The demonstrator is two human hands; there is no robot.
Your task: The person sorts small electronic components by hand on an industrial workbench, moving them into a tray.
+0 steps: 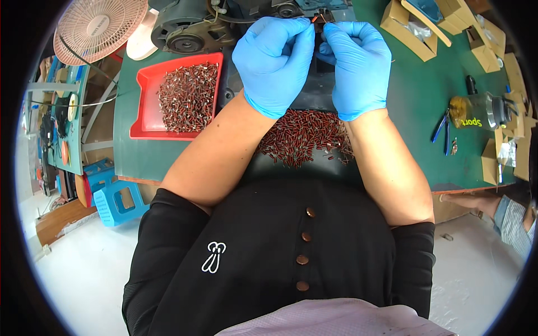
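- Left hand (273,64): in a blue glove, raised above the far side of the green table (414,117). Fingers curl inward, thumb and forefinger pinched together at the top, next to the right hand.
- Right hand (358,67): in a blue glove, fingers likewise curled. Its fingertips meet the left-hand fingertips around a small reddish part with thin wire leads (318,18). The part is mostly hidden by the gloves; which hand bears it cannot be told exactly.
- Position of the part: held in the air between the two sets of fingertips, just in front of a dark machine (280,8) at the table's far edge.
- Loose stock: a heap of small dark-red components (305,137) lies on a dark pad directly below the wrists, at the near table edge.
- Red tray (143,106): stands left of the hands, well apart from them, and carries a second heap of similar components (188,98).
- Progress, as a judgement: one piece is in hand; both heaps are large, so much of the lot appears to remain. Which heap is finished stock cannot be told.
- Surroundings: cardboard boxes (414,33) at far right, blue-handled pliers (440,126), an amber bottle (476,112), a pink fan (98,28) at far left.
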